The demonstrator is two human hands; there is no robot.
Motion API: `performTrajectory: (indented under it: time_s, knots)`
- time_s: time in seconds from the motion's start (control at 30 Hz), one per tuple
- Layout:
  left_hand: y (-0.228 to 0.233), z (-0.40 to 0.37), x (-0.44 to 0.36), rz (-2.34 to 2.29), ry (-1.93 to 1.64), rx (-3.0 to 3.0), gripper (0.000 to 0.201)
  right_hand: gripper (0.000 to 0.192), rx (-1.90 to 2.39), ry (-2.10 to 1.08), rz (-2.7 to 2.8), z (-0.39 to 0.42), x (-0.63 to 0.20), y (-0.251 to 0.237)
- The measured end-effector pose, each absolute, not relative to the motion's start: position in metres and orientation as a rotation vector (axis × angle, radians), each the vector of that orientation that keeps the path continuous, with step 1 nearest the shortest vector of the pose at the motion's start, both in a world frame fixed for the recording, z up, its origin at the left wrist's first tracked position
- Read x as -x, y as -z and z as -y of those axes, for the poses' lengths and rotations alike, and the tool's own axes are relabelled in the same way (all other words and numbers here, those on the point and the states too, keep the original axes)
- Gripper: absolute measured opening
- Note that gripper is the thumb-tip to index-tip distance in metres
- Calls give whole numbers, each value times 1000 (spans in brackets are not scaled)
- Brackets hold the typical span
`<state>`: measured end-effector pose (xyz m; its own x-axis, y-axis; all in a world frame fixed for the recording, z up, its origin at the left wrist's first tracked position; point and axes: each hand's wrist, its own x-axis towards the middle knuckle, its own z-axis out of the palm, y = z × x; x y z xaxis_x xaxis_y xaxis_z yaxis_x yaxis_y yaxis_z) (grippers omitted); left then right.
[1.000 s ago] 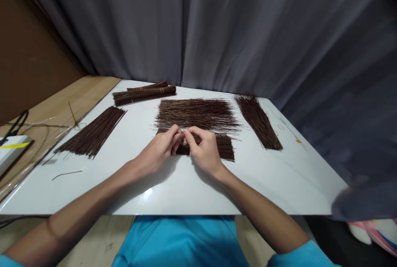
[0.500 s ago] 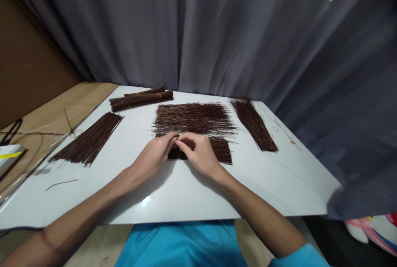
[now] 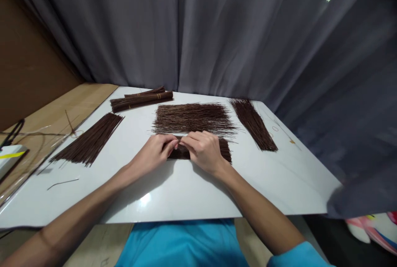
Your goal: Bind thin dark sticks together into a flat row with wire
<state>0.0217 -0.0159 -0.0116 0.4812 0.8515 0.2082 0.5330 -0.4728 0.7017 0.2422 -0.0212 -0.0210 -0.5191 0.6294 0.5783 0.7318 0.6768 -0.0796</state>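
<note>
My left hand (image 3: 156, 150) is closed in a pinch, its fingertips just above a flat pile of thin dark brown sticks (image 3: 226, 151). Close by on the right, my right hand (image 3: 205, 150) is also closed, thumb pressed to the curled fingers. Whatever lies between the fingertips is too thin to make out; it may be a single stick. Both hands cover much of the near pile. Just beyond them spreads a wider layer of brown sticks (image 3: 194, 118), with ragged ends on its right side.
Another stick bundle (image 3: 88, 140) fans out at left, and one more (image 3: 254, 125) slants at right. Tied bundles (image 3: 141, 100) lie at the back left. A loose stick (image 3: 63, 183) rests on the white table (image 3: 273, 192). A grey curtain (image 3: 211, 31) hangs behind.
My right hand has shifted slightly right, its fingers curling more closely. My left fingertips have lowered a little, and a small gap shows between the hands.
</note>
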Motion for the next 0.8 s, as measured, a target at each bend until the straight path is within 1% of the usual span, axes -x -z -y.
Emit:
performTrajectory:
  time_s: [0.13,0.33,0.6,0.8]
  knots:
    - [22,14,-21,-1193,-703,-2200,35,27,1025,182,2284,18,-245,25]
    - [33,13,-20,-1220,-703,-2284,19,29,1001,104,2199,10,-251,30]
    - [29,10,-21,-1212,-706,-2271,33,29,953,58,2186,5,-254,31]
    - [29,9,-17,-1251,-659,-2221,38,39,1054,57,2107,1,-258,37]
